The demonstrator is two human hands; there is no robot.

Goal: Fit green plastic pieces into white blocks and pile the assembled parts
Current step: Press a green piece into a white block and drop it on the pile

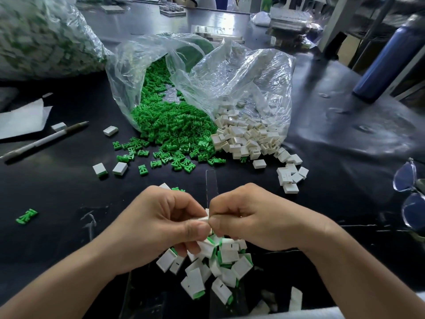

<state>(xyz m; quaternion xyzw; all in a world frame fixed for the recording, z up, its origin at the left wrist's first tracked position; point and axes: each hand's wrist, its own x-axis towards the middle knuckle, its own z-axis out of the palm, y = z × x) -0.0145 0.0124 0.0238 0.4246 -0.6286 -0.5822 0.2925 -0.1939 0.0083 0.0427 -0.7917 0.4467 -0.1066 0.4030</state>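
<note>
My left hand (164, 223) and my right hand (249, 216) meet at the centre, both pinching one white block (205, 219) between thumbs and fingers. Whether a green piece sits in it is hidden by my fingers. Just below my hands lies a pile of assembled white-and-green parts (217, 264). Green plastic pieces (170, 130) spill from an open clear bag (128, 72) ahead. Loose white blocks (247, 137) spill from a second clear bag (248, 72) to its right.
A large full bag (41, 38) sits far left. A pen (43, 141) and white paper (20, 118) lie left. Two assembled parts (110, 169) and a stray green piece (27, 216) lie on the black table (333, 143). Glasses (411, 194) and a blue bottle (388, 58) are right.
</note>
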